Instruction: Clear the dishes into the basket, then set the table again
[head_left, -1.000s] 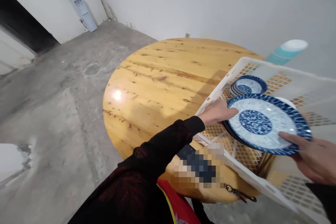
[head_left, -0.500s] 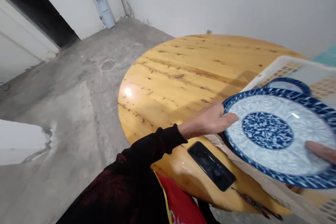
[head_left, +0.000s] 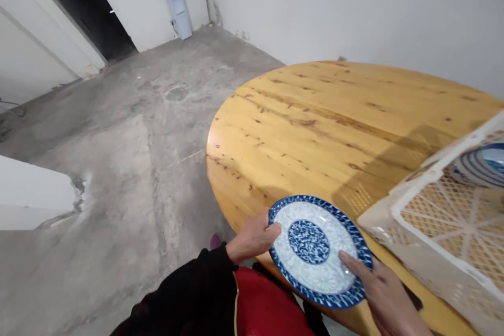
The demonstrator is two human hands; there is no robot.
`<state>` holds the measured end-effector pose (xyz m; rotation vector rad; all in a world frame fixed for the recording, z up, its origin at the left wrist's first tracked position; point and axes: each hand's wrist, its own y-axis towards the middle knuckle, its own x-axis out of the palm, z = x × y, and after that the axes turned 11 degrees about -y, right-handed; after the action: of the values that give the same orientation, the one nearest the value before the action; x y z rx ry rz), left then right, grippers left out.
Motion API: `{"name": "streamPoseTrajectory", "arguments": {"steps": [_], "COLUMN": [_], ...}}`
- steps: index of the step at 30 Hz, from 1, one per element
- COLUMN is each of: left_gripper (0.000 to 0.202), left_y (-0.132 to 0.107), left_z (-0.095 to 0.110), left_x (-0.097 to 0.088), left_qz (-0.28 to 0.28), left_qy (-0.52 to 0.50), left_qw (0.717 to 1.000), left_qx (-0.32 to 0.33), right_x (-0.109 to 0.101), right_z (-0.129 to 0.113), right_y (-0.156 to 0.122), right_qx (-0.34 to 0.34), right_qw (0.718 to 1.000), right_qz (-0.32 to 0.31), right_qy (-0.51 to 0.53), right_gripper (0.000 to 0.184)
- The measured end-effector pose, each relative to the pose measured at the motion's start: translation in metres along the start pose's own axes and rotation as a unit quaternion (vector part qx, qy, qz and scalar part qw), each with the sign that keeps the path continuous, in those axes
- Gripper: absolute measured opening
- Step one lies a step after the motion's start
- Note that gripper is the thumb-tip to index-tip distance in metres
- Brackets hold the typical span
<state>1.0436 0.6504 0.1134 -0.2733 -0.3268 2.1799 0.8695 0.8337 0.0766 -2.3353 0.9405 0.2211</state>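
Observation:
A blue-and-white oval plate (head_left: pixel 309 241) with a patterned centre and dark blue rim is held over the near edge of the wooden table. My left hand (head_left: pixel 255 236) grips its left rim, thumb on the upper face and fingers underneath. On the right side my right hand (head_left: pixel 384 289) has its thumb laid on the plate, with the other fingers around and below the rim. Whether more plates lie beneath it cannot be seen. To the right stands a white plastic basket (head_left: pixel 417 244), apart from the plate.
Inside the basket, at the right edge, sits blue-striped crockery (head_left: pixel 472 165), partly cut off. The round wooden table (head_left: pixel 299 131) spreads out ahead. Against the far wall is a water dispenser (head_left: pixel 178 8). Concrete floor (head_left: pixel 118 168) lies to the left.
Both hands have brought the plate out from over the basket, left and toward my body. My view has shifted too. The phone seen before on the table is now mostly or wholly covered.

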Motion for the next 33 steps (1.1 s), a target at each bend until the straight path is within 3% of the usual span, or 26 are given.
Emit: {"name": "streamPoseTrajectory", "arguments": {"steps": [4, 9, 14, 18, 24, 28, 33], "left_gripper": [0.024, 0.027, 0.030, 0.031, 0.039, 0.041, 0.035], "left_y": [-0.038, -0.068, -0.082, -0.082, -0.057, -0.020, 0.046], "left_z": [-0.024, -0.055, -0.080, -0.092, -0.100, -0.090, -0.064], "left_x": [-0.061, -0.147, -0.214, -0.247, -0.272, -0.289, -0.312], "left_qz": [0.059, 0.057, 0.062, 0.075, 0.081, 0.061, 0.019], "left_qy": [0.048, 0.059, 0.046, 0.024, -0.025, -0.020, 0.045], "left_qw": [0.996, 0.994, 0.995, 0.996, 0.996, 0.997, 0.998], "left_qx": [-0.047, -0.073, -0.061, -0.046, -0.032, -0.041, -0.044], "right_x": [0.079, 0.177, 0.247, 0.278, 0.301, 0.312, 0.325], "right_z": [-0.015, -0.035, -0.046, -0.056, -0.071, -0.084, -0.099], "right_y": [-0.023, -0.045, -0.052, -0.048, -0.023, 0.004, 0.049], "right_qx": [0.043, 0.007, -0.015, -0.036, -0.043, -0.041, -0.013], "right_qw": [0.995, 0.989, 0.987, 0.989, 0.989, 0.986, 0.981], "right_qz": [-0.047, -0.051, -0.061, -0.041, -0.029, -0.013, 0.046], "right_qy": [0.073, 0.136, 0.151, 0.136, 0.140, 0.159, 0.189], "right_gripper": [0.061, 0.062, 0.056, 0.049, 0.047, 0.043, 0.041]}}
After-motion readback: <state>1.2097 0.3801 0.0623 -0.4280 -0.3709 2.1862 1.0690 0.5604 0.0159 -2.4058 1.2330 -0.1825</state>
